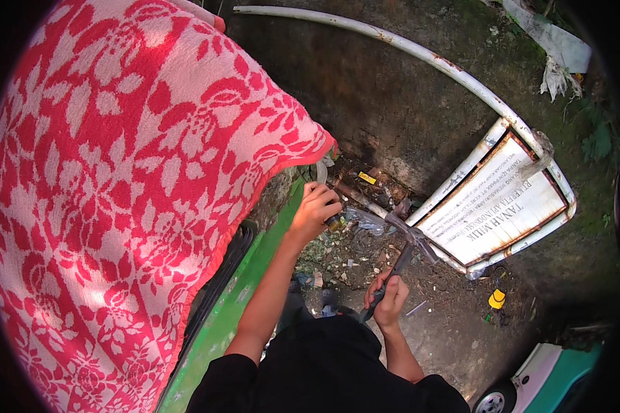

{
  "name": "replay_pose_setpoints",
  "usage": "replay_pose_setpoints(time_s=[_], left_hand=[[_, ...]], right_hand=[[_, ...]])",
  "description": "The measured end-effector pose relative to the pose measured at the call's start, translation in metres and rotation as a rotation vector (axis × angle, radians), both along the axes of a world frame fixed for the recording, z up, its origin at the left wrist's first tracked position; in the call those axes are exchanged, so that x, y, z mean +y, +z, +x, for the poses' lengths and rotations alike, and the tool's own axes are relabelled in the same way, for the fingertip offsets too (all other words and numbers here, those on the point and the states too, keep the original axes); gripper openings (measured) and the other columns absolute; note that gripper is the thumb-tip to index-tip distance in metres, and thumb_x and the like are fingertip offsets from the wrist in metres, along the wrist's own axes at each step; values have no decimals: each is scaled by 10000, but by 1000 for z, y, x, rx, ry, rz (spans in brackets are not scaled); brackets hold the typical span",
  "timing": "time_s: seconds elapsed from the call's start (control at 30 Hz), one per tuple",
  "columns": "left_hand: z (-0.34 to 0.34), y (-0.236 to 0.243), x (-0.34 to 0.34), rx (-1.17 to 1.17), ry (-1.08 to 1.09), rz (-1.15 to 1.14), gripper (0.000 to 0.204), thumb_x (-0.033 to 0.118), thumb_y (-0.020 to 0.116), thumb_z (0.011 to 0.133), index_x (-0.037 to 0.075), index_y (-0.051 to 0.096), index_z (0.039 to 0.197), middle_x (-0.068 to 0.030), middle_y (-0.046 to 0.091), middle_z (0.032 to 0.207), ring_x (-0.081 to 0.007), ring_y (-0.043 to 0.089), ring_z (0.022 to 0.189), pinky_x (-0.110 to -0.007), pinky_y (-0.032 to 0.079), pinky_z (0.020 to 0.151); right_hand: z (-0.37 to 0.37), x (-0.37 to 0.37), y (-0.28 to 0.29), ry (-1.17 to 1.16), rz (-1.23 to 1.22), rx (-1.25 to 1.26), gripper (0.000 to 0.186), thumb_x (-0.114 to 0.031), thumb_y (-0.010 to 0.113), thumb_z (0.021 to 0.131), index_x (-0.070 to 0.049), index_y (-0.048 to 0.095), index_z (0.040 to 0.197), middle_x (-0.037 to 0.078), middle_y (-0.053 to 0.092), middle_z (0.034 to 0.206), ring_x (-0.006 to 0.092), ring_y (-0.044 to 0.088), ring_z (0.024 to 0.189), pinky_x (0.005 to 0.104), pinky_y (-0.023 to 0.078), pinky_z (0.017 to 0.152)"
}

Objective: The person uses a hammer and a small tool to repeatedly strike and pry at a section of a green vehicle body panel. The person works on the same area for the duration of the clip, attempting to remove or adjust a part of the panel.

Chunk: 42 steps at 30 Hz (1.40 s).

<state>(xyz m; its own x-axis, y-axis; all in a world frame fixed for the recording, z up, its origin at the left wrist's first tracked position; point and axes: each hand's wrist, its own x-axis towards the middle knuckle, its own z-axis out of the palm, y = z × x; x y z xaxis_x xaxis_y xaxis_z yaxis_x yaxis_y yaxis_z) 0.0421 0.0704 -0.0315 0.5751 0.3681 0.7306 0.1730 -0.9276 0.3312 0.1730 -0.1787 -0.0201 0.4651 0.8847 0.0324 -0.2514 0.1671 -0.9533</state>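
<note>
My right hand (387,299) is closed around the dark handle of a hammer (401,265), whose metal head points up and away, close to the lower edge of a rusty white sign (510,203). In front of my body, my left hand (315,210) is closed in a fist beside a green panel edge (234,286). A small dark and yellowish end shows below its fingers, but I cannot make out the thing. Just beyond that fist lies the corner of a red and pink floral towel (186,117).
A bent white pipe (420,51) joins the sign and arches along the dark wall (310,76). Clear plastic scraps (365,220) and rubble litter the ground. A yellow piece (497,299) lies at right. Part of a vehicle with a wheel (492,401) shows at lower right.
</note>
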Motion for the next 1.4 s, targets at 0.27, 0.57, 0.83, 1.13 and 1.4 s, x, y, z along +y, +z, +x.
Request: replay_pose_setpoints(time_s=[0.27,0.57,0.83,1.13,1.4], left_hand=[[-27,-5,-12,0,48,-83,396,-19,798,475,67,629,823,-58,589,970,-315,574,1038,-475,426,923],[-50,-2,-33,-55,318,-177,333,-53,776,590,60,722,898,-96,620,1097,-334,592,1027,-465,485,835],[-29,-15,-9,-215,276,-219,292,-132,737,631,47,662,849,-103,633,1068,-325,579,970,-461,496,808],[-23,-32,-16,-443,367,-175,271,-144,780,702,59,656,832,-95,660,1025,-281,597,910,-414,498,738],[-18,-22,-30,-453,411,-150,229,-151,748,780,35,617,802,-95,656,987,-268,600,862,-391,528,745]], right_hand=[[5,-1,-10,21,-62,12,482,-409,410,1120,-2,488,874,61,502,652,119,514,497,281,436,433],[-3,4,-21,33,-100,122,463,-400,417,1122,-14,488,876,52,493,655,118,502,481,278,427,421],[-1,8,-20,4,-104,137,465,-391,403,1126,-12,485,869,50,482,658,115,500,478,275,427,421],[-3,-1,-25,-38,-108,121,483,-439,377,1123,-31,459,878,65,473,608,137,467,428,291,410,390],[2,-3,-26,-62,-106,86,481,-455,364,1123,-38,443,895,62,452,592,143,445,409,298,407,374]])
